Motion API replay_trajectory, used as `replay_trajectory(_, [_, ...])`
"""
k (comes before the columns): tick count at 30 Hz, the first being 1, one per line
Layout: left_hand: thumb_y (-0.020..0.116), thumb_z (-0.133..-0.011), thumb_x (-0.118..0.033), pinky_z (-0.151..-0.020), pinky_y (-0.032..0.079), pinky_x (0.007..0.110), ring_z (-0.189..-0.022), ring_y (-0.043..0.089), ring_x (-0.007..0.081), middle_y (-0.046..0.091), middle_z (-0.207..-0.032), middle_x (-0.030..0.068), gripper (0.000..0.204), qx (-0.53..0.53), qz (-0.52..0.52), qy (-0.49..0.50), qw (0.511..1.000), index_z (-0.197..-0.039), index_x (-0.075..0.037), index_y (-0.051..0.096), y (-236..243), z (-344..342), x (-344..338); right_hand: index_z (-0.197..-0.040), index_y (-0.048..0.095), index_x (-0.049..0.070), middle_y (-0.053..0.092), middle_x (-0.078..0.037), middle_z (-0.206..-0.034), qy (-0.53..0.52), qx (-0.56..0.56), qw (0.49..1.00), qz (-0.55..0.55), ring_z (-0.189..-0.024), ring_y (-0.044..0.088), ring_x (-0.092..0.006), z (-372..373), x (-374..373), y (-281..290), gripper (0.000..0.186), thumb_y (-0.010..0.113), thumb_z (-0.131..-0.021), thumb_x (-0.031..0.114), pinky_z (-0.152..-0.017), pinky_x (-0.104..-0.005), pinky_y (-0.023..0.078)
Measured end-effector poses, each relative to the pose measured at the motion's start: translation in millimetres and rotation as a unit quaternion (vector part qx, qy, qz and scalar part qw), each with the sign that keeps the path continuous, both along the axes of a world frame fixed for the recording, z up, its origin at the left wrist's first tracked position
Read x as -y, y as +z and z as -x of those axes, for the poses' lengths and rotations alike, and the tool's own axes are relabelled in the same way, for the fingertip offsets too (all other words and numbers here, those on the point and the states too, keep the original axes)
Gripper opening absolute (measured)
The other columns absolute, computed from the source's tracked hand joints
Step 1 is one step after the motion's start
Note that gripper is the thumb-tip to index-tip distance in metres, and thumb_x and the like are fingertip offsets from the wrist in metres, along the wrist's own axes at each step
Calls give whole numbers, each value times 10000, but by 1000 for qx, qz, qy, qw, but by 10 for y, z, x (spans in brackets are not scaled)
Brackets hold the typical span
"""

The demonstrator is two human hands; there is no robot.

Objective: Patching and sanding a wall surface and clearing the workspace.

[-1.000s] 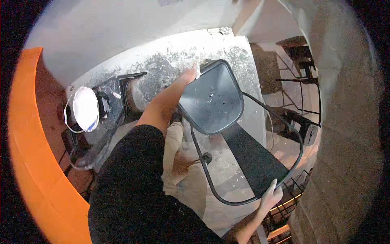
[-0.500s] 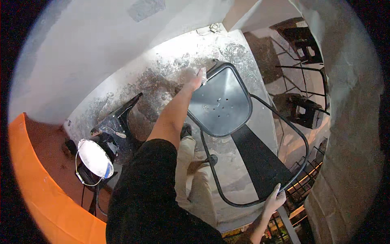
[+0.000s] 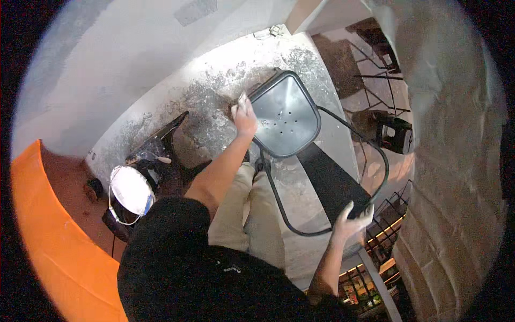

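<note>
A black metal chair (image 3: 287, 115) with a perforated seat is held off the floor in front of me. My left hand (image 3: 244, 114) grips the left edge of its seat. Lower right, my right hand (image 3: 351, 221) holds the chair's flat backrest (image 3: 331, 181) where it meets the curved tube frame (image 3: 375, 161). My beige trousers (image 3: 252, 214) and dark shirt fill the lower middle.
A white round bucket (image 3: 130, 189) with a wire handle stands at the lower left beside dark tools. An orange surface (image 3: 48, 241) curves along the left. More dark metal chairs (image 3: 389, 131) stand at the upper right. A rough pale wall (image 3: 456, 172) rises on the right.
The view has swung, so the bucket now lies lower left. Both hands keep hold of the chair, and the seat has shifted slightly up in the picture.
</note>
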State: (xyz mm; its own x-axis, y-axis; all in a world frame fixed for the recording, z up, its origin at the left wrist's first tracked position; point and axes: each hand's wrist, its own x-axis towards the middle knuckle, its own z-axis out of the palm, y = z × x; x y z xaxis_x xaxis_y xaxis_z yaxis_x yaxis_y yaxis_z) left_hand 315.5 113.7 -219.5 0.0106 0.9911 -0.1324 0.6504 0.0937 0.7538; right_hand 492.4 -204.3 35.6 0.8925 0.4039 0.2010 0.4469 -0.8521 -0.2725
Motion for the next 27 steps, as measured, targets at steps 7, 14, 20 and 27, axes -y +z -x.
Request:
replay_trajectory(7, [624,-928,-200,-766,498,317,-887,629,192,659,-1041,130,305,77,60,43,994,-1139,20,600,714,1151,749,-1212,572,-6,482,-254,-1316,253,-30,966,-39,-1202,478,-401,225,-577,425,460,723,-817,172,-1032,-465,389])
replay_trajectory(14, [607,-941,-124,-845,489,264,-953,611,112,677,-1055,68,264,317,150,-34,936,-1157,28,617,2970,998,741,-1391,348,-59,484,-333,-1265,468,-341,806,-123,-1162,496,-474,1142,-1616,631,688,670,-882,274,-1001,-482,411])
replay_trajectory(20, [684,-907,-217,-587,496,249,-682,641,114,675,-832,46,283,340,249,-1,907,-953,62,683,3402,1265,582,-1488,115,-65,477,-340,-1270,620,-280,700,-217,-1140,515,-474,1568,-2142,852,946,677,-774,199,-944,-451,453])
replay_trajectory(27, [683,-887,-370,-671,477,308,-730,661,194,630,-704,68,363,231,118,-89,962,-813,-16,719,3494,1669,200,-1518,52,7,371,-319,-1404,548,-317,768,-96,-1196,497,-441,2110,-2504,825,965,671,-813,229,-946,-460,464])
